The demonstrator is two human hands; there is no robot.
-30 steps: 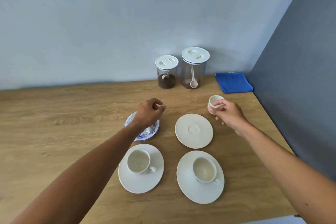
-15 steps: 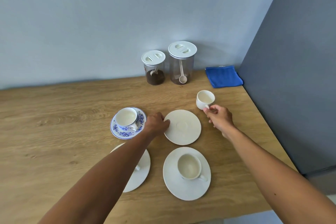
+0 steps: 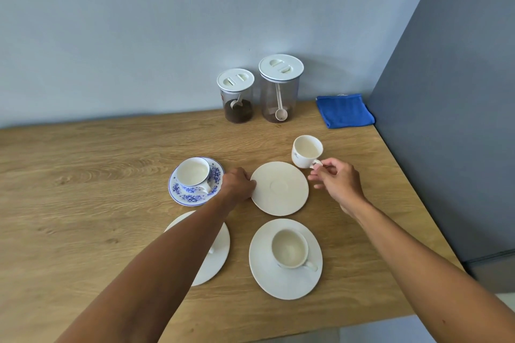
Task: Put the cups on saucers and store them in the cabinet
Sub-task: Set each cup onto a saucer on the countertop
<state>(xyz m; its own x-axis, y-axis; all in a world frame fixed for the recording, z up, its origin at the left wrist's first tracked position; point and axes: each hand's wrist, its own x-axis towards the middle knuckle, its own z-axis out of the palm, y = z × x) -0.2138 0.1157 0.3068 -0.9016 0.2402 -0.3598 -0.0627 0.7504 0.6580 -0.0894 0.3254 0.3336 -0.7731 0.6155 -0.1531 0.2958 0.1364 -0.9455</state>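
My right hand [image 3: 335, 182] pinches the handle of a small white cup [image 3: 306, 151], which is just beyond the far right rim of a bare cream saucer [image 3: 280, 188]. My left hand [image 3: 238, 184] grips that saucer's left rim. Left of it a blue-patterned cup [image 3: 193, 175] sits on a blue floral saucer [image 3: 216, 175]. A white cup [image 3: 289, 248] rests on a white saucer [image 3: 285, 285] at the front. My left forearm covers most of another white saucer [image 3: 216, 256] and the cup on it.
Two lidded jars [image 3: 238, 96] [image 3: 280, 89] with scoops stand at the wall. A folded blue cloth [image 3: 344, 110] lies at the back right. A grey panel [image 3: 451, 120] bounds the wooden counter [image 3: 83, 189] on the right. The counter's front edge is close.
My left hand left the blue-patterned cup and moved right onto the bare saucer's rim. My right hand turned the small white cup upright and now grips its handle.
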